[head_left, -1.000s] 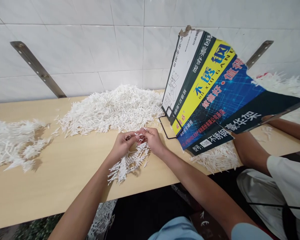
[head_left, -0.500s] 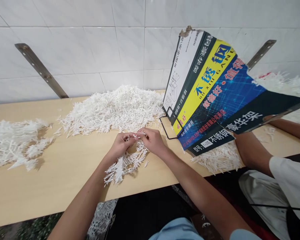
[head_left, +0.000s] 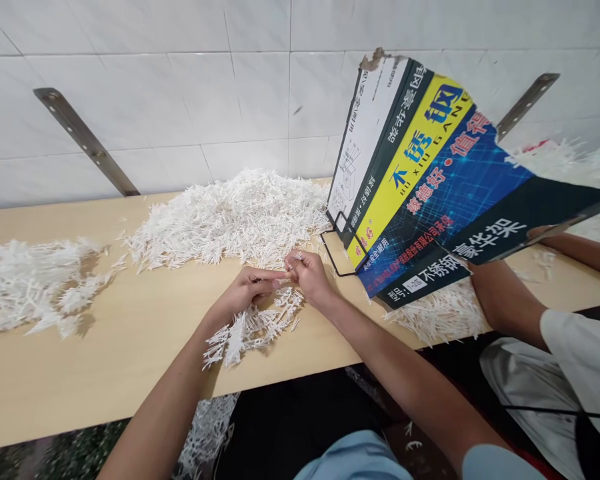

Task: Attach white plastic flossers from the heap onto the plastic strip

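Note:
My left hand (head_left: 253,288) is closed over the near middle of the table, its index finger reaching to the fingertips of my right hand (head_left: 309,277). What the left fingers hold, if anything, is hidden. The right hand is closed in a pinch, with small white plastic bits showing at its fingertips. Below both hands lies a loose cluster of thin, branching white plastic pieces (head_left: 253,333), partly covered by the left hand. Behind them a big heap of small white plastic sticks (head_left: 240,217) rests against the tiled wall.
Another pile of branching white pieces (head_left: 30,283) lies at the left. A printed cardboard panel (head_left: 420,180) stands at the right in a black wire stand (head_left: 337,267). Beyond it are a co-worker's arm (head_left: 510,300) and more white pieces (head_left: 440,310). Metal brackets (head_left: 85,143) are fixed to the wall.
My right hand has moved slightly right and its fingers have curled in more. The left index finger is straighter. The cluster beneath has shifted a little and spread.

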A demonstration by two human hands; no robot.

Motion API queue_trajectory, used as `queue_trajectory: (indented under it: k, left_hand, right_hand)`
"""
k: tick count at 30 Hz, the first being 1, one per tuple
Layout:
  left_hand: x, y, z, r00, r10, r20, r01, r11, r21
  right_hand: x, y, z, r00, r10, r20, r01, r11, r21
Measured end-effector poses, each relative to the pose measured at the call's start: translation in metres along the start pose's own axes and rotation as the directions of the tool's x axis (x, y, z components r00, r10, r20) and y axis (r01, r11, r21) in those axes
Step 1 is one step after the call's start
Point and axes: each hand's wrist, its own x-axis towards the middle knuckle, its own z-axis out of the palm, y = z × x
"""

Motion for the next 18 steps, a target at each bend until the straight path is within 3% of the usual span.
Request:
queue_trajectory:
  k: [3,7,10,13,18]
  left_hand:
    - [-0.005,0.001,0.001,1.0,-0.011,0.024,0.012,1.0,-0.011]
    - [-0.007,0.004,0.001,0.998,0.028,-0.06,-0.032,0.998,-0.051]
    - [-0.004,0.003,-0.002,0.99,0.074,-0.119,-0.09,0.987,-0.136]
    - [-0.001,0.0,-0.007,0.988,0.102,-0.113,-0.124,0.969,-0.213]
    - [-0.001,0.002,-0.008,0.979,0.168,-0.119,-0.198,0.923,-0.329]
  right_hand:
    - [0.011,-0.002,-0.021,0.998,-0.044,-0.048,0.043,0.999,-0.01]
    - [0.018,-0.003,-0.036,0.986,-0.157,-0.062,0.129,0.936,-0.327]
    - [0.014,-0.005,-0.031,0.962,-0.271,0.045,0.253,0.811,-0.528]
    - [0.008,-0.008,-0.021,0.93,-0.344,0.127,0.344,0.699,-0.627]
    - [0.005,-0.009,-0.019,0.917,-0.363,0.166,0.378,0.655,-0.654]
